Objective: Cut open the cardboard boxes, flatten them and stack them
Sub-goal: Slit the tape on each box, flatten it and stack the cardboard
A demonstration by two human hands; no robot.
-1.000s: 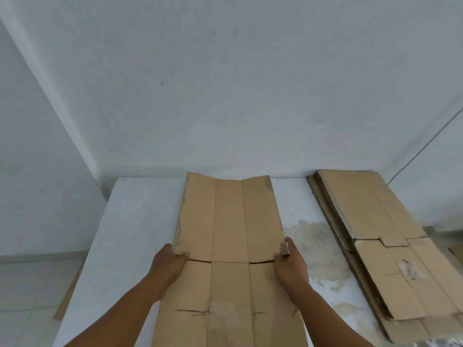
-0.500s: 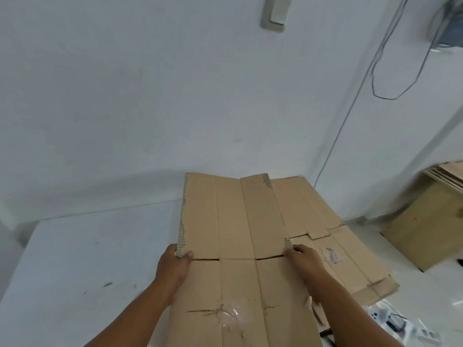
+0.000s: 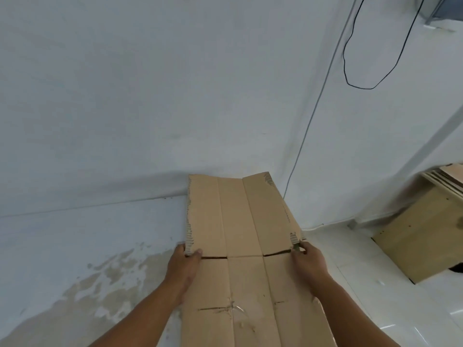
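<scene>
Both hands grip one flattened cardboard sheet (image 3: 238,221) by its long side edges, level with each other. Left hand (image 3: 184,269) clasps the left edge, thumb lying on top of the sheet just beside a cross slit and the fingers tucked out of sight beneath. Right hand (image 3: 309,265) curls round the right edge, its fingertips pinching the ragged corner of the far flap. The sheet runs lengthwise away from the person, its near end leaving the bottom of the view and its far end close to the white wall (image 3: 175,96). Two long creases divide it into three strips. Two short slits cut in from the edges at the level of the hands, and two more marks cross the strips nearer the person, where a scrap of clear tape (image 3: 236,309) clings to the middle. Torn corrugated fluting shows along the far left edge and at the far right corner. Whether the sheet rests on anything or is lifted clear cannot be told. To the left lies a white table (image 3: 62,234) with a brownish worn patch (image 3: 107,281) near the left forearm. On the right, beyond the sheet, is a pale tiled floor (image 3: 375,279) with a wooden cabinet (image 3: 421,244) standing on it, well apart from the hands. A black cable (image 3: 345,66) hangs in a loop on the wall at the far right.
</scene>
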